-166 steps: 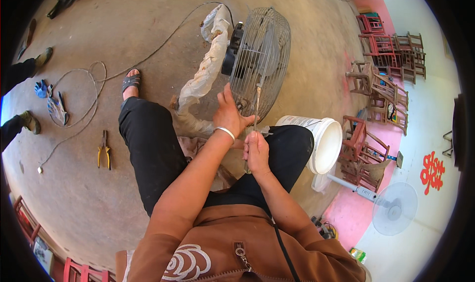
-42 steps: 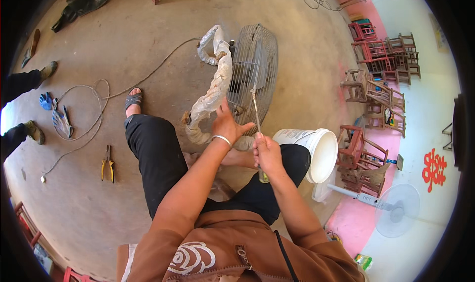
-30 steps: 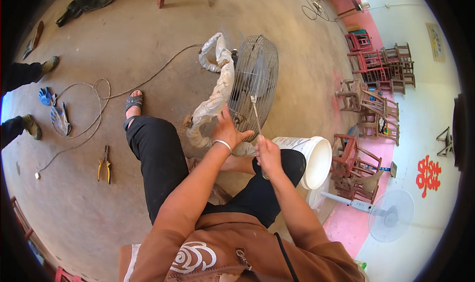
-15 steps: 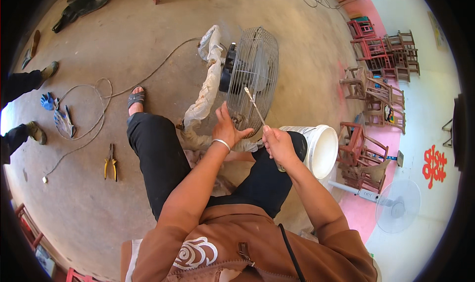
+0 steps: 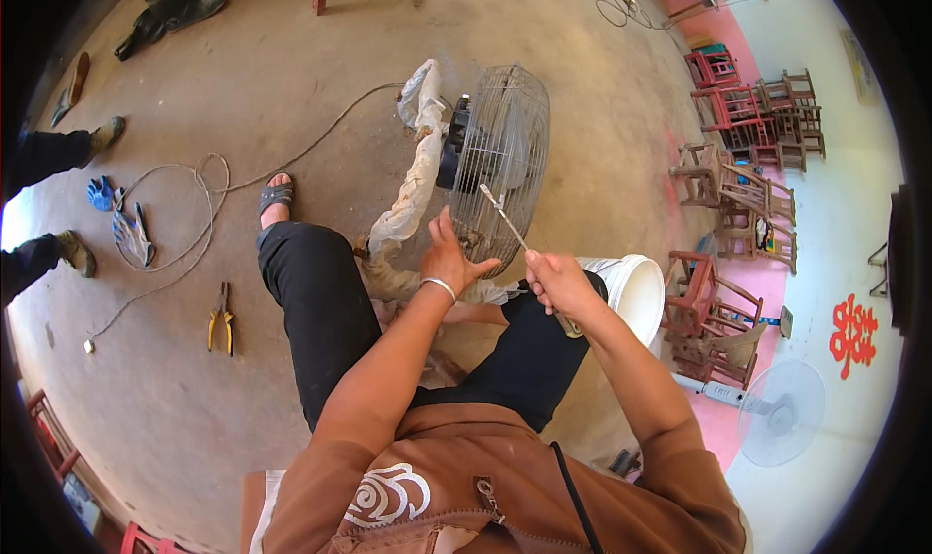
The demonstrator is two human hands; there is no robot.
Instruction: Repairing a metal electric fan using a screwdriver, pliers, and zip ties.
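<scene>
Our L hand (image 5: 449, 263) has fingers spread, thumb stuck out, by the near end of the fan (image 5: 500, 136); can't tell if touching. Our R hand (image 5: 563, 284) has fingers wrapped round the tool (image 5: 511, 225), which points far L. Fan's just beyond our hands, w/ a wrapped frame (image 5: 412, 188) on its L. Bucket (image 5: 638, 302) to R, pliers (image 5: 221, 319) well L on floor (image 5: 146, 399).

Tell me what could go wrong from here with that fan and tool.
The long-shafted tool in the right hand points toward the wire-caged fan, so a slip might strike the left hand, spread bare at the cage's near edge.

The loose cord runs past the sandaled foot and loops near another person's shoe; someone might trip.
</scene>
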